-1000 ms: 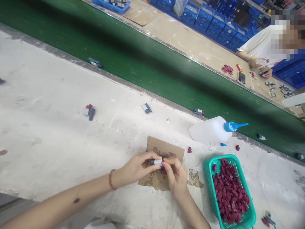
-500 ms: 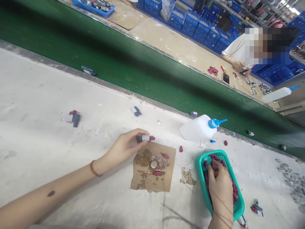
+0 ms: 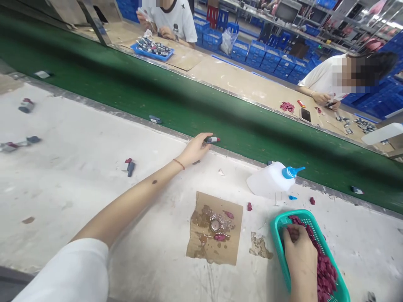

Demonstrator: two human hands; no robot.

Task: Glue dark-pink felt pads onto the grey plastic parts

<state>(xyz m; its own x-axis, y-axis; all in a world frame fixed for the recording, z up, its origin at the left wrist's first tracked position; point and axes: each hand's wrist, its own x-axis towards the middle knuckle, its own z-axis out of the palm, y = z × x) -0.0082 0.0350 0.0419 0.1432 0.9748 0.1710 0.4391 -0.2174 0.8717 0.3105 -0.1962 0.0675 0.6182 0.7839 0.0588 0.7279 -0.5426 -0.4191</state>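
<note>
My left hand reaches out to the near edge of the green conveyor belt, its fingers closed on a small dark-blue and grey plastic part with a red tip. Inside the green basket, my right hand has its fingers curled among small dark-red plastic pieces; what they pinch is hidden. Between my arms lies brown cardboard, wet with clear liquid. On it are a round metal cap and two dark-red pieces.
A white bottle with a blue nozzle stands behind the basket. Similar plastic parts lie on the white table, others on the belt. Across the belt, two people sit at a bench with a blue tray.
My left hand has moved away from above the cardboard to the belt edge, still holding the part. My right hand remains in the basket, its fingers more curled. The view has shifted.
</note>
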